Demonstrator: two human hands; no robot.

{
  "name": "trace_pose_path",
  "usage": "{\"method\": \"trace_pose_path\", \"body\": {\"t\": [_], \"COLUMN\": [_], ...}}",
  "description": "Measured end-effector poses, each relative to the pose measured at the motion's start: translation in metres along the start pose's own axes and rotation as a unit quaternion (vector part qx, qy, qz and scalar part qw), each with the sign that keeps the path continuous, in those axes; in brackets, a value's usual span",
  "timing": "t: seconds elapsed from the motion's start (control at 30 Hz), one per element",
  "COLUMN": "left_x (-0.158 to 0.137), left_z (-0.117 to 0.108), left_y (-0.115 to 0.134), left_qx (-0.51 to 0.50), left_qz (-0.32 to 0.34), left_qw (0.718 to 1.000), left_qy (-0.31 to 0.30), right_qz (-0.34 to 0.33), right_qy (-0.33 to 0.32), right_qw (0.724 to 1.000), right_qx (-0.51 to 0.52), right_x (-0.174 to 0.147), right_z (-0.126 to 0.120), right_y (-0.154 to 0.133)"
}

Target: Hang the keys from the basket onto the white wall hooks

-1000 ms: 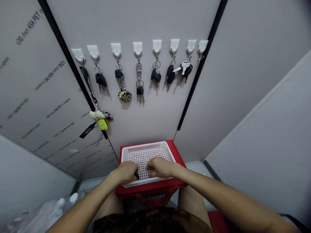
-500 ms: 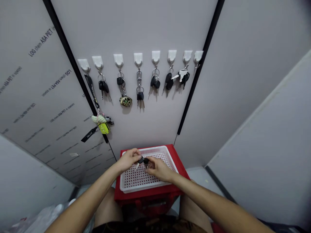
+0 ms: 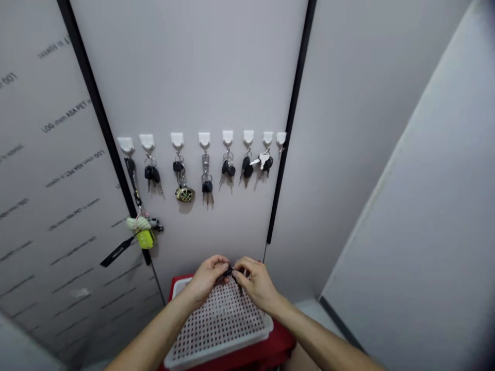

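My left hand (image 3: 207,278) and my right hand (image 3: 257,282) meet above a white perforated basket (image 3: 220,324) and together pinch a small black set of keys (image 3: 230,271), mostly hidden by the fingers. The basket sits on a red box (image 3: 270,348). On the wall above, a row of white hooks (image 3: 204,139) carries several sets of keys (image 3: 206,185). The rightmost hook (image 3: 281,138) holds nothing.
A long black lanyard with a yellow-green fob (image 3: 145,238) hangs from the leftmost hook. Black vertical strips (image 3: 288,129) divide the grey wall panels. The left panel bears printed film text. A grey partition closes in the right side.
Both hands have lifted from the basket floor with the black keys and risen toward the wall. The camera has tilted up, so the hooks and basket sit lower in view.
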State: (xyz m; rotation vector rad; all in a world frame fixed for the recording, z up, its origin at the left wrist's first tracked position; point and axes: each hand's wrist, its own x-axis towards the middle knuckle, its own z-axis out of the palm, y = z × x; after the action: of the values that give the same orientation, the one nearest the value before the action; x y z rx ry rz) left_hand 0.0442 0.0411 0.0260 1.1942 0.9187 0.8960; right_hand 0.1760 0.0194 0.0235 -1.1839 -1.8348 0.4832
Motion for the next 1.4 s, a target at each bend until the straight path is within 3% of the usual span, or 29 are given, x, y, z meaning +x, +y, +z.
{"method": "trace_pose_path", "body": {"t": [0.13,0.3,0.43,0.57,0.8,0.97,1.03,1.1,1.2,1.33,1.4], "left_x": [0.017,0.032,0.043,0.049,0.043,0.045,0.045,0.042,0.024,-0.013,-0.026], "left_z": [0.028,0.072,0.101,0.106,0.080,0.048,0.033,0.021,0.014,0.025,0.030], "left_y": [0.033,0.097,0.139,0.152,0.135,0.091,0.069,0.057,0.069,0.121,0.141], "left_qx": [0.136,0.281,0.321,0.331,0.354,0.298,0.272,0.243,0.184,0.129,0.118], "left_qz": [0.127,0.306,0.341,0.343,0.284,0.233,0.187,0.157,0.214,0.388,0.433], "left_qw": [0.981,0.909,0.884,0.879,0.890,0.923,0.939,0.949,0.949,0.908,0.892], "left_qy": [0.051,0.024,0.004,0.022,0.038,0.069,0.098,0.126,0.141,0.088,0.059], "right_qz": [0.070,0.083,0.054,0.080,0.137,0.118,0.100,0.078,0.021,-0.132,-0.182], "right_qy": [0.048,0.178,0.286,0.337,0.310,0.289,0.244,0.143,0.065,0.099,0.110], "right_qw": [0.994,0.968,0.939,0.929,0.938,0.950,0.964,0.985,0.998,0.982,0.968], "right_qx": [0.075,0.155,0.183,0.133,0.072,0.007,-0.041,-0.050,0.003,0.097,0.130], "right_x": [0.027,0.084,0.133,0.164,0.171,0.136,0.112,0.089,0.068,0.065,0.069], "right_z": [-0.045,-0.115,-0.158,-0.176,-0.176,-0.150,-0.127,-0.103,-0.079,-0.074,-0.075], "right_y": [-0.009,-0.028,-0.043,-0.047,-0.040,-0.016,-0.003,0.002,-0.021,-0.086,-0.110]}}
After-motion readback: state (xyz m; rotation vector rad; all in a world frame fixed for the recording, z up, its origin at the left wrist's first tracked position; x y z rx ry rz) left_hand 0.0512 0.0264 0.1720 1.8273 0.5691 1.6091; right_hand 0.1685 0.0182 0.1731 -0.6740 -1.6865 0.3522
